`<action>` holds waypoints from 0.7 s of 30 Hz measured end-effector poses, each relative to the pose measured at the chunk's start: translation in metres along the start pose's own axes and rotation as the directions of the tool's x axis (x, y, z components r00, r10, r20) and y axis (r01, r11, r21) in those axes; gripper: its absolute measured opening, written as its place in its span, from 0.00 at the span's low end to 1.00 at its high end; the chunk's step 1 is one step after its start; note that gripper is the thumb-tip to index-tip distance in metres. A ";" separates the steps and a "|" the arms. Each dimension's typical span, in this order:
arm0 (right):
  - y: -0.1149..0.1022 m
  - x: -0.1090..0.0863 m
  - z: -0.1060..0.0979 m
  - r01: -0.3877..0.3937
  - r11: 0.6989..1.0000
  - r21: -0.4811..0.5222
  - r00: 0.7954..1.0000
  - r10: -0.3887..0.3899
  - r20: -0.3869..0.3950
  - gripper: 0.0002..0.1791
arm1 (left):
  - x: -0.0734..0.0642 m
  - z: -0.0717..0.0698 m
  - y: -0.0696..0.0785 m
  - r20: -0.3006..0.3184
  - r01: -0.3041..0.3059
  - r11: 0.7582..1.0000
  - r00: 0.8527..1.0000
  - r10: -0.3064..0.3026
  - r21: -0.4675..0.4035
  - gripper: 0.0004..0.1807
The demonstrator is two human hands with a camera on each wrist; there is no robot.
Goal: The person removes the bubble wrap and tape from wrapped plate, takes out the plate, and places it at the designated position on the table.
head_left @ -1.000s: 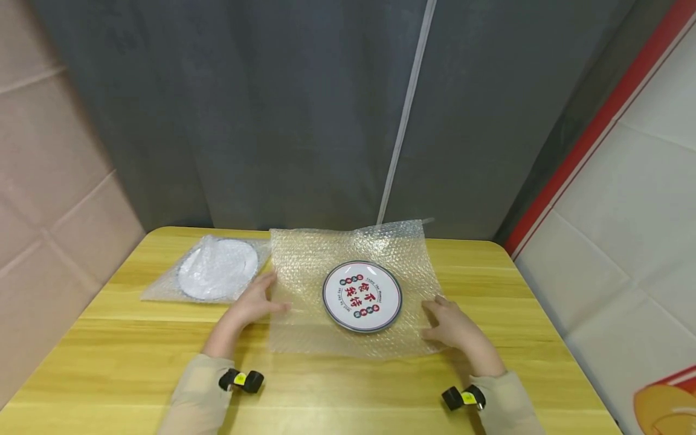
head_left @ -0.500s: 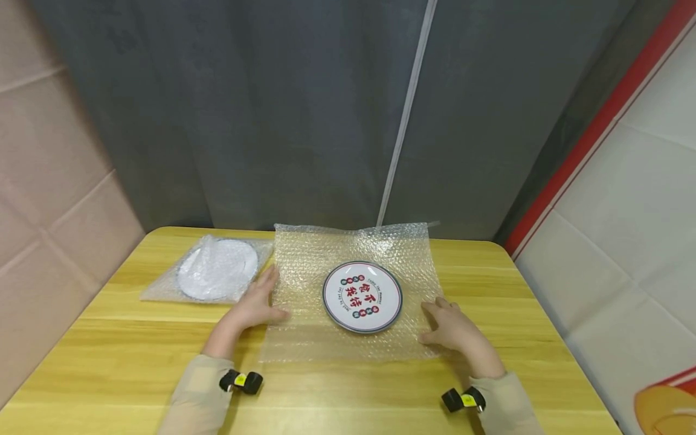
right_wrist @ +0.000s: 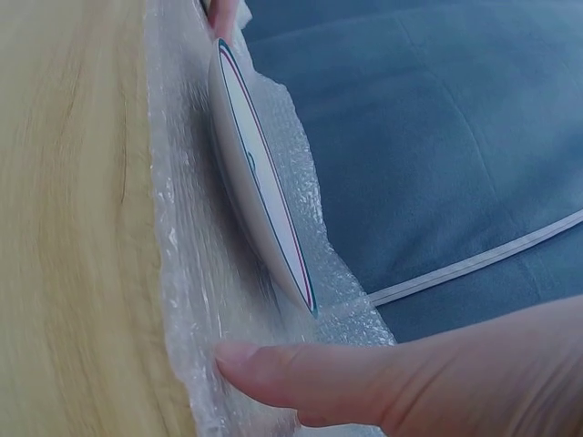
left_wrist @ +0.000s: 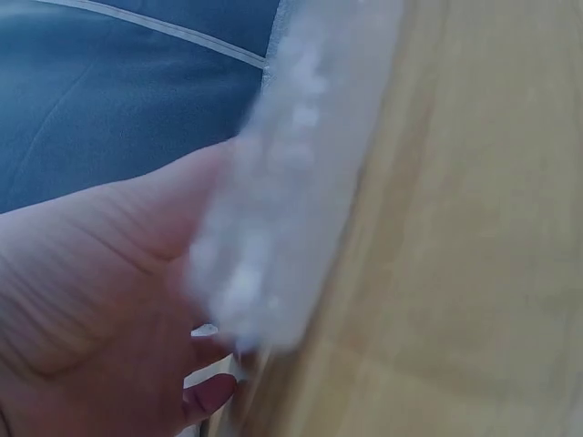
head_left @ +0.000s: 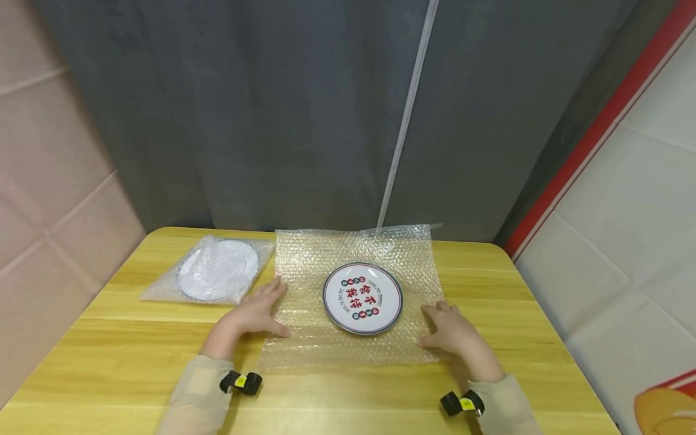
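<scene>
In the head view, a white plate (head_left: 362,298) with a dark rim and red and teal lettering sits on a spread sheet of bubble wrap (head_left: 304,254). My left hand (head_left: 258,311) rests at the sheet's left edge, fingers spread, thumb toward the plate. On the opposite edge lies my right hand (head_left: 450,329), its fingers also apart and relaxed. The right wrist view shows my right thumb (right_wrist: 264,364) against the wrap near the plate (right_wrist: 255,173). Blurred bubble wrap (left_wrist: 282,209) covers part of my left fingers in the left wrist view.
A second plate (head_left: 220,269), wrapped in bubble wrap, lies at the back left of the wooden table (head_left: 337,399). Behind the table hangs a dark grey curtain (head_left: 272,121). Pale panels stand on both sides.
The bubble wrap has shifted slightly rightward and toward me at its front edge. My left fingers moved a little right and lower onto it. Both hands stayed near its edges; the plate barely moved.
</scene>
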State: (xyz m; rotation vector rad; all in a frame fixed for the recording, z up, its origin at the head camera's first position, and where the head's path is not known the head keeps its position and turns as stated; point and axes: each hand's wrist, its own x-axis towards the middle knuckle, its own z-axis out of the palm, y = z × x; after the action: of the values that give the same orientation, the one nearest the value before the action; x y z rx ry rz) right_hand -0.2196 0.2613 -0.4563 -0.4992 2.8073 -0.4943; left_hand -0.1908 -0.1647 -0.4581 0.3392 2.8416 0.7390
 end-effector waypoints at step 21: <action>0.001 0.004 -0.003 0.062 0.998 -0.004 0.998 -0.062 -0.022 0.39 | -0.004 0.007 0.010 -0.005 0.054 0.998 0.999 -0.054 0.013 0.62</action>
State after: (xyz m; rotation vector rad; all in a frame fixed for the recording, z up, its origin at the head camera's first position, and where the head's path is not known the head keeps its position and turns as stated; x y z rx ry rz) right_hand -0.2241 0.2616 -0.4550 -0.5871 2.8217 -0.5110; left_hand -0.1833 -0.1544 -0.4590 0.2620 2.8492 0.7124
